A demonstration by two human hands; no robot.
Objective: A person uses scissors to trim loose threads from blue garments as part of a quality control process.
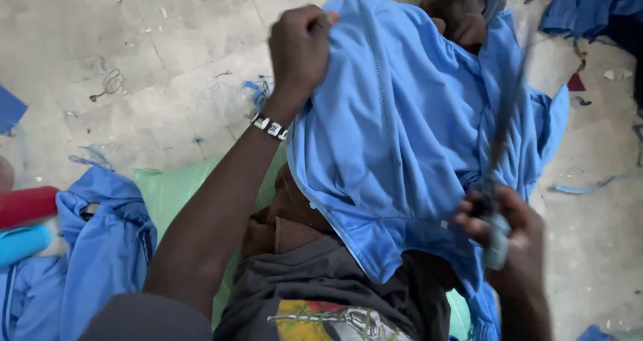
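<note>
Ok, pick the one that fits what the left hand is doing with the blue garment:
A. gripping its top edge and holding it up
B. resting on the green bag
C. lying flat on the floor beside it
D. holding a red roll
A: the left hand grips the top edge of the blue garment, which hangs down from it over the person's lap.

a pile of blue cloth [100, 247] lies on the floor [167, 60]. a green sack [174, 190] sits beside it, near thread scraps [110, 83].

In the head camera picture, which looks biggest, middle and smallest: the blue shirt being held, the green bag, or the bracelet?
1. blue shirt
2. green bag, though the arm and clothes hide part of it
3. bracelet
</note>
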